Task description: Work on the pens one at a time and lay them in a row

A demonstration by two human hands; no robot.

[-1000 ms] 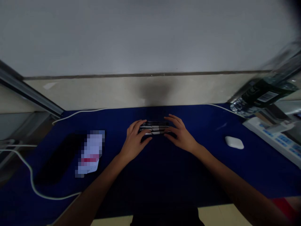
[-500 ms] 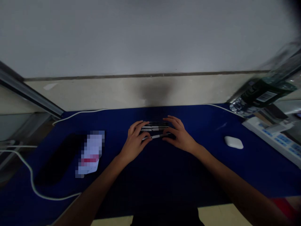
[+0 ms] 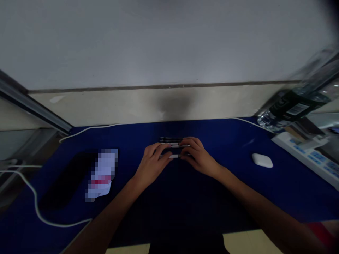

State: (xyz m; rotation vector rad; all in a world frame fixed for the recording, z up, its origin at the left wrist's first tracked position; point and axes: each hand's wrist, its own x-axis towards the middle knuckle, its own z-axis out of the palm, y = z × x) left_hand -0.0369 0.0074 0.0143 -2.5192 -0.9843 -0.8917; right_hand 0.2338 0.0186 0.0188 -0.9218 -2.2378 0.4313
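Several pens lie crosswise, roughly parallel, on the blue tabletop. The nearest is a white and dark pen [image 3: 174,156], with a gap behind it. Behind that gap lies another white and dark pen [image 3: 174,144], and at the back are dark pens [image 3: 171,139]. My left hand [image 3: 152,162] grips the left ends of the two white and dark pens, its thumb at the nearest one. My right hand [image 3: 196,155] has curled fingers around the right ends of these pens. Both hands partly cover the pens' ends, so the exact finger contact is hidden.
To the left lie a phone with a blurred-out screen [image 3: 104,169], a dark flat object [image 3: 70,178] and a white cable [image 3: 35,197]. On the right are a white earbud case [image 3: 262,160], a power strip [image 3: 309,155] and a plastic bottle [image 3: 291,106]. A wall [image 3: 127,106] borders the back.
My left fingers have drawn back towards me, uncovering the left ends of the dark rear pens. My right fingers have curled in more and shifted slightly nearer and to the left.
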